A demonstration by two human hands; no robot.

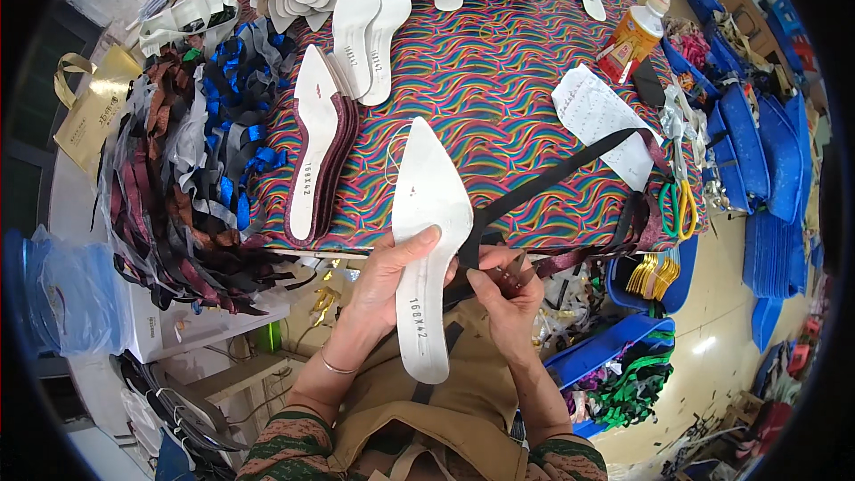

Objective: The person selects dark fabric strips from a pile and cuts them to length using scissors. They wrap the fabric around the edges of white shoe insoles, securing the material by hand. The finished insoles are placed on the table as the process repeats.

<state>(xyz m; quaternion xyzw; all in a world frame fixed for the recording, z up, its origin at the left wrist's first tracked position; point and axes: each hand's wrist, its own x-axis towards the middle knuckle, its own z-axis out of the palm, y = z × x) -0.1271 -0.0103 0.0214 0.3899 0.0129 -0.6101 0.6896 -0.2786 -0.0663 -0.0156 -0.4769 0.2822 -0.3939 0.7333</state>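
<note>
Left hand (392, 272): closed around the white pointed insole (427, 240), thumb laid across its upper face, fingers hidden beneath. The grip sits near the waist of the piece, which likely keeps it from pivoting.

Right hand (499, 289): pinched shut on the black strap (552, 180) where the strap meets the insole's right edge; fingertips press close to that edge (probably to hold the strap end flat against it).

Insole position: held above the lap, just in front of the table edge, toe pointing away from the person, heel toward the body. Printed marks near the heel, not transcribed.

Strap run: from the pinch it rises diagonally up and right across the table and over the sheet of paper (601, 116). It looks taut, so the far end seems caught or weighted; I cannot tell by what.

Second strap: a dark maroon strap (579, 258) trails right from the same hand, along the table edge.

Work surface: table cloth with wavy multicolour stripes (499, 71).

Stock nearby: stack of insoles with maroon undersides (316, 147) to the left of the held one, within easy reach; more white insoles (374, 31) fanned farther back.

Tools at right: green-handled scissors (679, 205) near the table's right edge, glue bottle with a white cap (637, 31) behind the paper.

Left of table: heap of mixed straps, black, brown, blue (191, 169), hanging over the side.
</note>
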